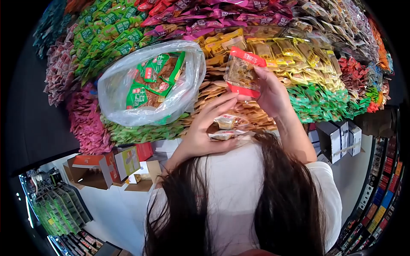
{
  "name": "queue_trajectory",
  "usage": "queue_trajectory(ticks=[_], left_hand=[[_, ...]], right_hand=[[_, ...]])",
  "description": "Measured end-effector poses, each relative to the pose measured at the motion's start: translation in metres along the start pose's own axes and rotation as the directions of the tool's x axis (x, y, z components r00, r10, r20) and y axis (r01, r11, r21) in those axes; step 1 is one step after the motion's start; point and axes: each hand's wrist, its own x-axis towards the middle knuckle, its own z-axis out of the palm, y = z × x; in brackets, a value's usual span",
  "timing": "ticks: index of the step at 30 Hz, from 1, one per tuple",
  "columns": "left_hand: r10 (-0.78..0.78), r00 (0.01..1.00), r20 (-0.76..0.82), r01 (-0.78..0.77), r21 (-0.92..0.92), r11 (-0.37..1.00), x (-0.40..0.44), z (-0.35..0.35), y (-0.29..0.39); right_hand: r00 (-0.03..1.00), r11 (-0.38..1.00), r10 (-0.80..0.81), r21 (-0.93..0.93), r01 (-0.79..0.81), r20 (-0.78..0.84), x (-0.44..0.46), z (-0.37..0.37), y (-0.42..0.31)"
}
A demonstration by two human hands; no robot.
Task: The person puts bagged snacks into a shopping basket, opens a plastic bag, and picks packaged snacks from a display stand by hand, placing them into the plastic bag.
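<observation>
My right hand [273, 91] pinches a snack packet [242, 72] with red ends and a clear middle, raised above the display. Brown pieces show through its film. My left hand [205, 130] curves around a couple of snack packets [228, 122] with red and white print, between thumb and fingers; its palm side is partly hidden. The left fingertips reach the lower end of the raised packet. Left of my hands, a clear plastic bag [109, 100] stands with its mouth wide, holding green-and-brown snack packets [160, 74].
Packed rows of snacks fill the display: green packets [96, 47], purple packets [222, 15], yellow packets [286, 51] and orange-brown packets [209, 91]. Below the display edge are open cardboard boxes [96, 170] on the left and white boxes [335, 141] on the right. Stocked shelves [380, 192] stand at right.
</observation>
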Motion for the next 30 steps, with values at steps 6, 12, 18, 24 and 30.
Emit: queue_trajectory(ticks=[6, 12, 18, 24, 30], left_hand=[[-0.078, 0.990, -0.120, 0.065, -0.110, 0.992, -0.009, 0.000, -0.010], [-0.136, 0.983, -0.121, 0.094, -0.304, 0.948, -0.010, 0.005, -0.009], [-0.168, 0.984, -0.053, 0.144, -0.300, 0.943, -0.007, 0.002, -0.005], [-0.148, 0.988, 0.038, 0.153, -0.248, 0.957, -0.010, -0.006, -0.007], [-0.360, 0.929, 0.084, 0.301, -0.740, 0.602, -0.016, -0.002, -0.006]], right_hand=[[0.996, 0.995, -0.013, -0.104, 0.004, -0.085, 0.000, -0.003, 0.001], [0.997, 0.971, -0.013, -0.240, -0.005, -0.073, -0.006, -0.001, 0.000], [0.997, 0.943, -0.042, -0.331, 0.016, -0.070, -0.009, -0.002, 0.003], [0.995, 0.935, -0.088, -0.349, 0.070, -0.036, -0.007, -0.005, 0.004], [0.998, 0.964, -0.061, -0.259, 0.059, -0.001, -0.008, 0.000, 0.000]])
